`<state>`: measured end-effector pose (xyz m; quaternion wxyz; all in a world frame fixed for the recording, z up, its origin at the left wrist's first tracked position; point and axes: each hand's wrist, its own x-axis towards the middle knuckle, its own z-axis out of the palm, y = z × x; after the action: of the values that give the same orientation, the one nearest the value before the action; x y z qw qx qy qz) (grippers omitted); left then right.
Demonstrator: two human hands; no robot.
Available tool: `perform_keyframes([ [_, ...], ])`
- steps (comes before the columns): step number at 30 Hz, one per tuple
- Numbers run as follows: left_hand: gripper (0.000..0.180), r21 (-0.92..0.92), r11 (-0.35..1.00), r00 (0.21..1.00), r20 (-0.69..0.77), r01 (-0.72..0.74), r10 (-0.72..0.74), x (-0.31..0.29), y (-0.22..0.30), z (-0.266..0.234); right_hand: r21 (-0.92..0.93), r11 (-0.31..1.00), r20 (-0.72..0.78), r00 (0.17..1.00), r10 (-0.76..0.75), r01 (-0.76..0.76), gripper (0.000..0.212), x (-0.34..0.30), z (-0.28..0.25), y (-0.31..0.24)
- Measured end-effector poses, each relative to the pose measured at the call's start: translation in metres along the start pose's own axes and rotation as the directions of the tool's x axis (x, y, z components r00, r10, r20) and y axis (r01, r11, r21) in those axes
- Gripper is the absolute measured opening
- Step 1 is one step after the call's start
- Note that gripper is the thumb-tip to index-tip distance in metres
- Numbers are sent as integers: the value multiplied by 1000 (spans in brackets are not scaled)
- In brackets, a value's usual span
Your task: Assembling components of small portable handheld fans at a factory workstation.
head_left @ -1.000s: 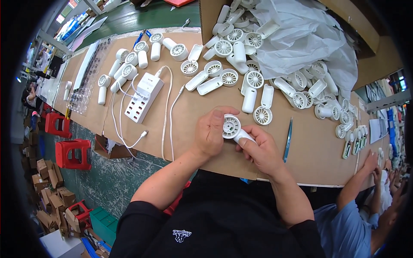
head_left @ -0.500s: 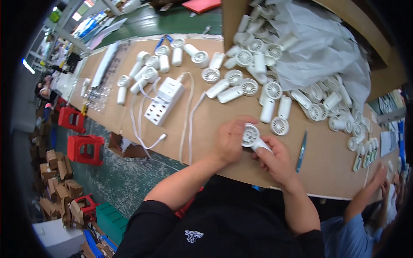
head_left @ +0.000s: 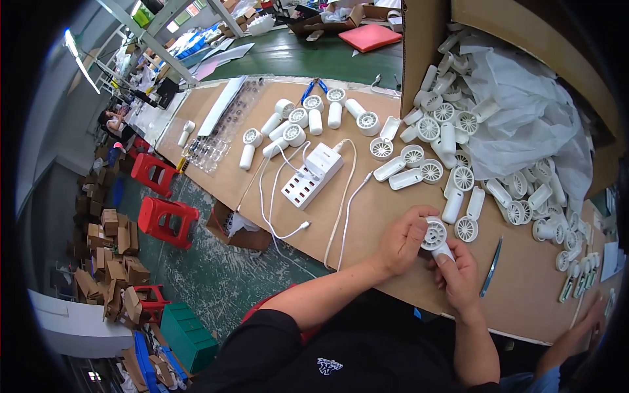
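Fingers [head_left: 424, 226] of the left hand [head_left: 401, 241] curl around the round grille head of a white handheld fan [head_left: 435, 237], while the right hand [head_left: 458, 278] grips its handle from below. Head view: the fan's long axis runs from about 11 o'clock at the head to 5 o'clock at the handle, grille facing up, above the brown table [head_left: 367, 216]. A white charging hub [head_left: 312, 175] lies at 10 o'clock, well apart

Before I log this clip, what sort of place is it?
Most likely a small-appliance assembly workshop: a brown cardboard-covered workbench strewn with many identical white plastic handheld fans, a white multi-port charging block, and both hands holding one white fan.
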<state>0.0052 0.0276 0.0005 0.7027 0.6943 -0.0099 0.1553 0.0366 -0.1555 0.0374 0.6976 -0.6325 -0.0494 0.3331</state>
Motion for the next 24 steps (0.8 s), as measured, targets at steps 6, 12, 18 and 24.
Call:
perform_keyframes([
  [6,42,-46,998,999,44,31,-29,0,-5,1,14,998,-59,996,-67,68,31,-2,5,4],
  [12,59,52,996,997,9,71,-71,-13,11,23,-342,809,-56,849,-525,478,36,1,16,28],
  [18,77,-150,987,992,-98,66,-81,-25,11,3,-554,548,191,737,-649,626,43,1,18,22],
  [24,80,130,991,914,-405,39,17,-5,65,-105,-408,764,80,854,-514,499,42,-2,13,23],
])
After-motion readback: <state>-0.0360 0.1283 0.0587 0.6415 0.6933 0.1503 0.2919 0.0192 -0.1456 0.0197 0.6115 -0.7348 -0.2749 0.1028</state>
